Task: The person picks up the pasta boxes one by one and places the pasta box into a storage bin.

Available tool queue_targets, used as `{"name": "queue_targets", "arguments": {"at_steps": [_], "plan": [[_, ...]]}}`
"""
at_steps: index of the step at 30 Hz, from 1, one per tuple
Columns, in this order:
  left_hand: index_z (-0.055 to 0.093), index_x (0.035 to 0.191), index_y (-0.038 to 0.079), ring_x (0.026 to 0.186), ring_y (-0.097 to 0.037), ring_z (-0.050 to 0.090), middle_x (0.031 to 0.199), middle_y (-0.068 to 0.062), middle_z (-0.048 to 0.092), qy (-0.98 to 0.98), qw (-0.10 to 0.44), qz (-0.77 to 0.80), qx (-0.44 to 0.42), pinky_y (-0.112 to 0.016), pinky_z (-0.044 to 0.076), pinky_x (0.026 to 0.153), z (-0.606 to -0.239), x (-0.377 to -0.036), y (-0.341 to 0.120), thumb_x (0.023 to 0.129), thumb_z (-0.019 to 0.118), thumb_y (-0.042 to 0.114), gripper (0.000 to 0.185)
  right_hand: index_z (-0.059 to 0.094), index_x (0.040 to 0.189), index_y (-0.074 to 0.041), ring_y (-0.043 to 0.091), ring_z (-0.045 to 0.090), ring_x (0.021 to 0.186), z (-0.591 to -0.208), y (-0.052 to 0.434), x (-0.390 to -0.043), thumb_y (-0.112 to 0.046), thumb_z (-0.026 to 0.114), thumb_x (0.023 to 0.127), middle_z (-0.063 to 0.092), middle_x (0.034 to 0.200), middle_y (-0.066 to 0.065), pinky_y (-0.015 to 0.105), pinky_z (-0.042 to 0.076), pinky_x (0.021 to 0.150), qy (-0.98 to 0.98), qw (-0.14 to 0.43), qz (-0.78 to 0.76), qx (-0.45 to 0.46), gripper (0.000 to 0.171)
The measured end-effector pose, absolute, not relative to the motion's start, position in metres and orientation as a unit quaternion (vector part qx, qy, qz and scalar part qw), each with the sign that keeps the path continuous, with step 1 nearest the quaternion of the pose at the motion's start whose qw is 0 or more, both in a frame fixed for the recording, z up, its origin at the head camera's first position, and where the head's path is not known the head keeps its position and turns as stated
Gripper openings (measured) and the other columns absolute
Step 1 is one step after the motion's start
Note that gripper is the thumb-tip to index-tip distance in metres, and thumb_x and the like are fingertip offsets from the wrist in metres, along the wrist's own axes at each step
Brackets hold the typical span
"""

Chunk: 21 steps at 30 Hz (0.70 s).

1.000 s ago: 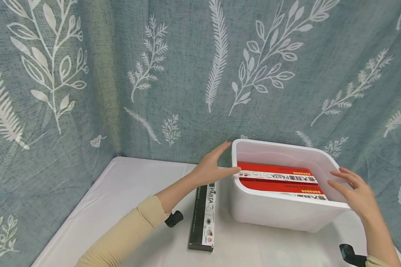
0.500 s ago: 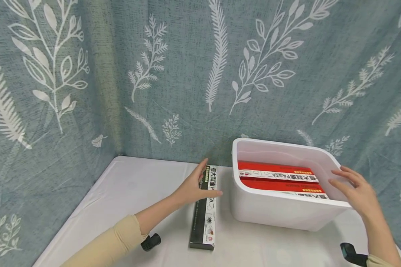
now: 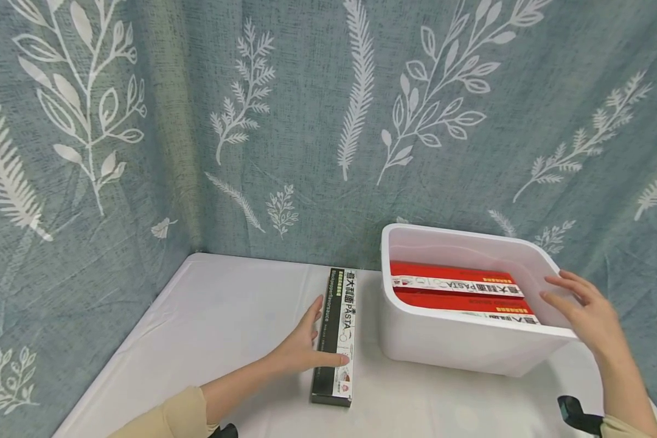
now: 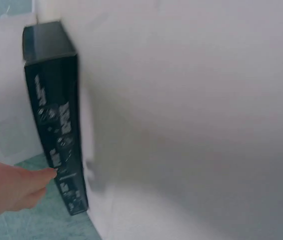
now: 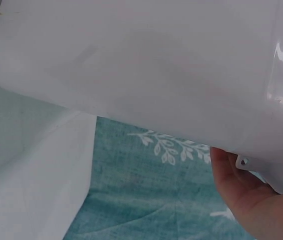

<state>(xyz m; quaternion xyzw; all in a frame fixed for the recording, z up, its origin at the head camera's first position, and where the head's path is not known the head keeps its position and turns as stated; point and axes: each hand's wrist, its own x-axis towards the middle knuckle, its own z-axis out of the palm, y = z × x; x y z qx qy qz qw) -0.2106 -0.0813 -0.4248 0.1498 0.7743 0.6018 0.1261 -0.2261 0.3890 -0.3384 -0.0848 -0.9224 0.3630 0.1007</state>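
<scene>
A long black-and-white pasta box [image 3: 333, 372] lies on the table in the head view, left of the white bin [image 3: 443, 337]. My left hand [image 3: 295, 350] is at the box, its thumb stretched across the top and its fingers spread along the left side. A fingertip overlaps the dark side of the pasta box [image 4: 56, 125] in the left wrist view; firm contact cannot be told. My right hand [image 3: 594, 316] holds the bin's right rim, fingers hooked over it. The right wrist view shows that hand [image 5: 251, 195] at the edge of the bin [image 5: 131, 65].
Red pasta boxes [image 3: 460, 301] lie side by side inside the bin. The white table [image 3: 224, 310] ends at a blue-green curtain [image 3: 306, 121] with white leaf prints, behind and to the left. Dark wrist devices [image 3: 577, 417] show near both cuffs.
My left hand has moved from the bin's left rim down and leftward to the black-and-white pasta box. My right hand stays at the bin's right rim.
</scene>
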Motion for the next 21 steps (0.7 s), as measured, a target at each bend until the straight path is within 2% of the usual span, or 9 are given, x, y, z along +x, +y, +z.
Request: {"name": "queue_targets", "arguments": {"at_steps": [6,10,15,21], "plan": [[-0.006,0.155,0.004,0.14,-0.048,0.021,0.155,-0.032,0.01,0.769,0.151,0.607,0.135,-0.059,0.028,0.109,-0.433,-0.194,-0.08,0.071,0.086,0.023,0.126,0.042,0.142,0.006,0.055,0.007,0.14,-0.337,0.388,-0.225,-0.042,0.055,0.097,0.014,0.158,0.025,0.078,0.016,0.097,-0.921,0.103,0.366,-0.084,0.067],[-0.009,0.153,0.001,0.136,-0.046,0.029,0.153,-0.031,0.014,0.773,0.156,0.601,0.129,-0.059,0.028,0.107,-0.439,-0.184,-0.077,0.068,0.087,0.023,0.131,0.042,0.143,0.005,0.055,0.007,0.14,-0.337,0.388,-0.225,-0.042,0.054,0.097,0.014,0.158,0.025,0.078,0.016,0.097,-0.921,0.101,0.367,-0.084,0.067],[-0.01,0.153,-0.001,0.134,-0.039,0.03,0.154,-0.029,0.011,0.79,0.137,0.582,0.137,-0.059,0.024,0.108,-0.445,-0.177,-0.075,0.064,0.089,0.026,0.136,0.041,0.143,0.005,0.054,0.006,0.14,-0.336,0.386,-0.224,-0.042,0.055,0.097,0.014,0.158,0.025,0.078,0.016,0.097,-0.92,0.101,0.369,-0.085,0.067],[0.001,0.155,0.006,0.127,-0.032,0.036,0.149,-0.023,0.026,0.797,0.097,0.572,0.169,-0.056,0.029,0.104,-0.454,-0.173,-0.069,0.058,0.092,0.025,0.135,0.04,0.143,0.005,0.054,0.006,0.141,-0.334,0.385,-0.223,-0.043,0.054,0.097,0.013,0.158,0.025,0.078,0.016,0.097,-0.92,0.099,0.368,-0.093,0.068]]}}
